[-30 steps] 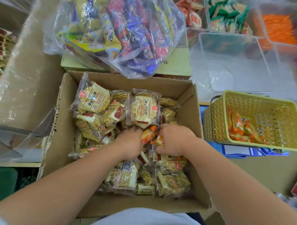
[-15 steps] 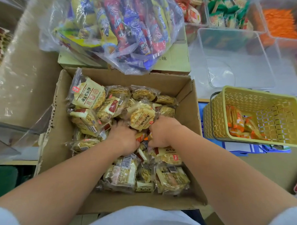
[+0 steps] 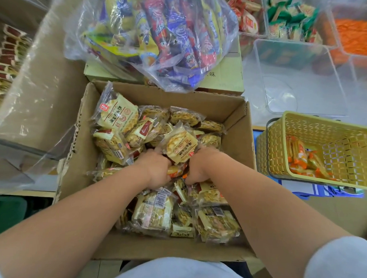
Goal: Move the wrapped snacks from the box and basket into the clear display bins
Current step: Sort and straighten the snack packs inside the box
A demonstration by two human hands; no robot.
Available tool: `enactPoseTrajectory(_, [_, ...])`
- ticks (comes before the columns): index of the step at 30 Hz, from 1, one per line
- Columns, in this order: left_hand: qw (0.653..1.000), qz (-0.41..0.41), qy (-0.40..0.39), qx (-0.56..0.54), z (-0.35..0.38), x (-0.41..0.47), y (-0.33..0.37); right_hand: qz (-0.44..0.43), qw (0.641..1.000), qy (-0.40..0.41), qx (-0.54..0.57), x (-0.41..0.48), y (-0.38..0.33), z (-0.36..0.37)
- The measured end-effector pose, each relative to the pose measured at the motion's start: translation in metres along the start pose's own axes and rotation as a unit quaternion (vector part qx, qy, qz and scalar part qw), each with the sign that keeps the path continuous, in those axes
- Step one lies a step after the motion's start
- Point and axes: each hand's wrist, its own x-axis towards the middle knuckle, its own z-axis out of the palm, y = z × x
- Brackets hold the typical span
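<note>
Though walled by box (image 3: 237, 128), hands (image 3: 178, 170) mid-pile.

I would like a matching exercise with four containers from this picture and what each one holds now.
Containers:
1. brown cardboard box
2. yellow plastic lattice basket
3. large clear plastic bag
4. nearest clear display bin

Contents:
A. a few orange-wrapped snacks
B. nothing
C. pale yellow cookie packs and both hands
D. long blue, red and yellow packets

Pairs: 1-C, 2-A, 3-D, 4-B

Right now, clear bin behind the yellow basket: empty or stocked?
Empty. Through the clear bin only its bare floor shows, no packets inside. The yellow basket in front holds a few orange-wrapped snacks.
</note>
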Motion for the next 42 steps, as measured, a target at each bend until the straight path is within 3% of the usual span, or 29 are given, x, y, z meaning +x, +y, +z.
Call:
enactPoseTrajectory(8, [0.995,0.019,0.096,-0.022,0.001,-0.024,-0.008,-0.063,0.989,0.116,0.069,-0.023,0.007,0.013])
enactPoseTrajectory(14, [0.999,0.010,0.028,-0.039,0.010,-0.022,-0.011,-0.088,0.962,0.205,0.157,-0.051,0.004,0.032])
enactPoseTrajectory(19, [0.999,0.034,0.009,-0.028,0.009,-0.006,-0.009,-0.072,0.863,0.295,0.403,-0.084,0.006,0.049])
enactPoseTrajectory(25, [0.995,0.042,-0.044,-0.080,0.009,0.011,-0.003,-0.006,0.670,0.356,0.651,-0.117,-0.002,0.065])
enactPoseTrajectory(27, [0.993,0.037,-0.064,-0.093,0.007,0.016,-0.001,0.007,0.626,0.370,0.687,-0.130,-0.006,0.070])
enactPoseTrajectory(36, [0.983,0.070,-0.054,-0.162,0.007,0.031,0.004,0.038,0.542,0.348,0.764,-0.166,-0.016,0.087])
enactPoseTrajectory(42, [0.969,0.056,-0.092,-0.224,0.010,0.033,0.006,0.037,0.477,0.337,0.811,-0.173,-0.012,0.090])
